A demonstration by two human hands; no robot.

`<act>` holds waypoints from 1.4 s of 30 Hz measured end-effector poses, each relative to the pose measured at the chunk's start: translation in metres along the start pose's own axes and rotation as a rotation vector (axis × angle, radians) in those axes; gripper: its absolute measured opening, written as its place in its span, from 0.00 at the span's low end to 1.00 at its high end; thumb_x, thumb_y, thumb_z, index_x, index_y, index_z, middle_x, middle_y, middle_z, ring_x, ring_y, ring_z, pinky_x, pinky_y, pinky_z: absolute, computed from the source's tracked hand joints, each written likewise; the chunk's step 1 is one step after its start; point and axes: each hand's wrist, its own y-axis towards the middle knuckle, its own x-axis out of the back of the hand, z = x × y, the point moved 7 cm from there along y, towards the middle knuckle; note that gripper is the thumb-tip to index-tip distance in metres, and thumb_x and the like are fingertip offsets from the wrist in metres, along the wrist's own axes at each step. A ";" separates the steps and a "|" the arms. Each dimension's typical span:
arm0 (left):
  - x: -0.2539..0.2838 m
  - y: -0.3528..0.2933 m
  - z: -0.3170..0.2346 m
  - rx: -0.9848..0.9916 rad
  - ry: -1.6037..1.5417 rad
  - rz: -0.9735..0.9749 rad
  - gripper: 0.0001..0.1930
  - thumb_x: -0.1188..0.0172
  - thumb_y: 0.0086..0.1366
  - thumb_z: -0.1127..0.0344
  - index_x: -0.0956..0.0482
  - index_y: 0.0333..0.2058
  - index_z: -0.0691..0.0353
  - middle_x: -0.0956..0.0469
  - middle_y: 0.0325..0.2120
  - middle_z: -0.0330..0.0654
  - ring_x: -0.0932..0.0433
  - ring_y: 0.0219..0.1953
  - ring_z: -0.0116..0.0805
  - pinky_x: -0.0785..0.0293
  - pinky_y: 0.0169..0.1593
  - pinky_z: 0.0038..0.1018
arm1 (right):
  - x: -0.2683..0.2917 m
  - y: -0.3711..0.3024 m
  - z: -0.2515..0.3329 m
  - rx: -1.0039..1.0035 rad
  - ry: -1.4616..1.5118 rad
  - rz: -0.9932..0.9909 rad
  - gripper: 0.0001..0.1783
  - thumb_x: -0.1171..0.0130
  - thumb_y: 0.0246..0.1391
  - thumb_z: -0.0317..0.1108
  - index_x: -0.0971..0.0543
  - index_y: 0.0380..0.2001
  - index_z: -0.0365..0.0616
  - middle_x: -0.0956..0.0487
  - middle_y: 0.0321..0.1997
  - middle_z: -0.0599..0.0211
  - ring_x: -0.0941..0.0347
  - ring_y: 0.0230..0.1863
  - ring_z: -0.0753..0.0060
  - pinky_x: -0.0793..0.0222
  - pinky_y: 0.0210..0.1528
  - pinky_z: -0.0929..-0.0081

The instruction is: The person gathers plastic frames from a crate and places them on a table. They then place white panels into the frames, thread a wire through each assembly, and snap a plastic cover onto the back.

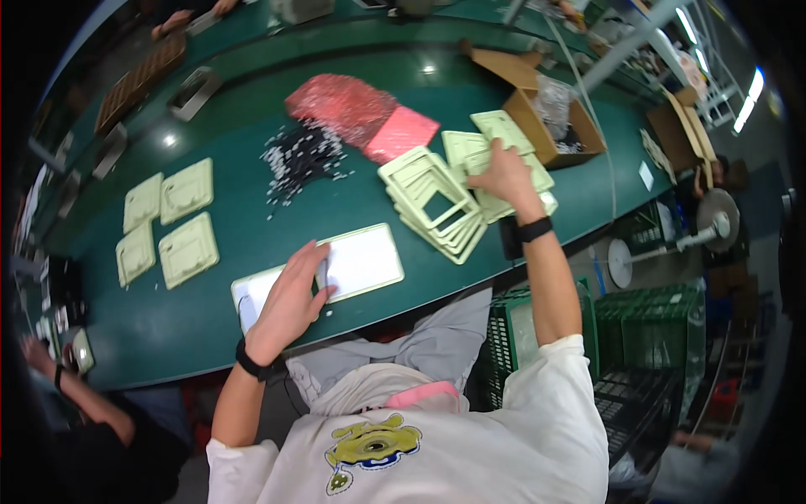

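Two flat white panels with pale green rims lie side by side near the table's front edge, a left panel (pixel 253 290) and a right panel (pixel 365 262). Across their inner ends rests my left hand (pixel 290 294), fingers stretched out and thumb apart, covering part of both. Farther right, my right hand (pixel 508 178) reaches over a loose pile of pale green plastic covers (pixel 470 151), thumb and forefinger apart; whether it grips one is hard to see. Just left of it, several open pale green frames (pixel 432 202) are stacked askew.
Several pale green covers (pixel 188 191) lie at the left. Behind the panels are a heap of black cables with white ends (pixel 304 160) and pink bubble wrap (pixel 344 105). An open cardboard box (pixel 546 126) stands at the right. Green crates (pixel 651 328) are beside me; a co-worker's arm (pixel 92 395) is at the left.
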 end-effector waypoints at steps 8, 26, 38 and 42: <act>0.073 -0.033 -0.011 0.028 0.006 -0.186 0.29 0.34 0.66 0.78 0.26 0.66 0.63 0.25 0.67 0.51 0.31 0.73 0.57 0.31 0.73 0.44 | 0.055 0.005 -0.015 0.297 0.254 -0.340 0.43 0.23 0.50 0.44 0.25 0.68 0.40 0.20 0.61 0.41 0.23 0.63 0.42 0.29 0.68 0.56; 0.094 -0.096 0.082 -0.022 -0.333 -0.206 0.15 0.30 0.65 0.77 0.12 0.50 0.66 0.12 0.48 0.47 0.13 0.42 0.44 0.17 0.48 0.33 | 0.056 -0.257 0.297 1.335 0.515 0.100 0.59 0.19 0.34 0.31 0.33 0.75 0.46 0.31 0.74 0.47 0.30 0.70 0.39 0.31 0.71 0.45; 0.094 -0.090 0.092 0.075 -0.406 -0.286 0.11 0.34 0.65 0.75 0.13 0.46 0.67 0.13 0.37 0.54 0.13 0.36 0.52 0.19 0.43 0.34 | 0.027 -0.261 0.342 1.308 0.600 0.104 0.64 0.17 0.35 0.31 0.39 0.77 0.40 0.28 0.71 0.50 0.30 0.69 0.41 0.34 0.73 0.50; 0.092 -0.090 0.096 0.125 -0.383 -0.255 0.11 0.33 0.67 0.74 0.14 0.48 0.67 0.12 0.39 0.49 0.13 0.37 0.41 0.19 0.45 0.32 | 0.026 -0.261 0.347 1.292 0.585 0.076 0.64 0.17 0.35 0.30 0.39 0.77 0.41 0.28 0.70 0.50 0.30 0.69 0.41 0.34 0.72 0.50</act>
